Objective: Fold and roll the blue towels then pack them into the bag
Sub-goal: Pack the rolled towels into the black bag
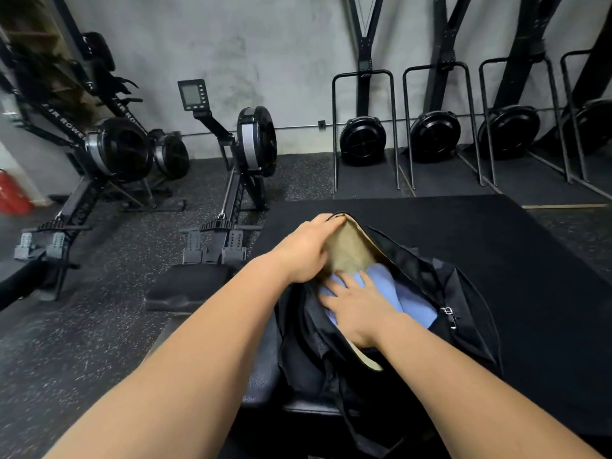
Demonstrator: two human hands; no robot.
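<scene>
A black bag (463,313) with a tan lining lies unzipped on a black mat in front of me. Inside it lie rolled blue towels (394,286), partly hidden by my hand and the bag's sides. My left hand (306,250) grips the bag's far left rim and holds the opening wide, its fingers curled over the edge. My right hand (356,304) lies flat on the blue towels inside the bag, fingers straight and spread, pressing down on them.
The bag sits on a black mat (496,233) over a speckled rubber floor. Rowing machines (245,154) stand to the left and ahead, ski machines (364,140) line the back wall. A black pad (185,286) lies left of the bag. A red cylinder (11,193) stands at far left.
</scene>
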